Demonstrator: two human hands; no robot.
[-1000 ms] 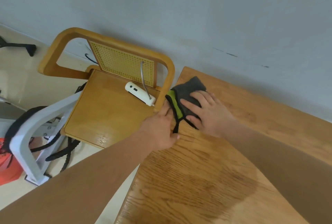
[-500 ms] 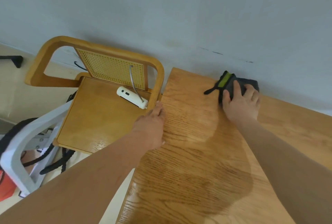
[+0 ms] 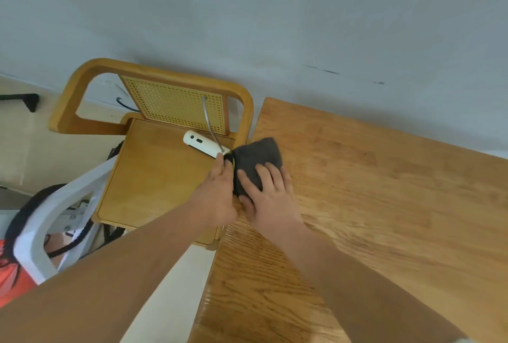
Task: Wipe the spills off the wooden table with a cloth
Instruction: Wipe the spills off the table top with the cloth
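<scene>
1. While the right hand (image 3: 270,194) lies flat, fingers spread, it presses the dark grey cloth (image 3: 257,160) onto the wooden table (image 3: 384,191) at its left edge, near the far corner.
2. Left hand (image 3: 217,194) sits at the table edge just beside the cloth, fingers extended and loosely together, gripping nothing; whether it touches the cloth's green trim, cannot tell.
3. Wooden chair (image 3: 154,177) stands just left of the table; a white device (image 3: 204,146) lies on its seat.
</scene>
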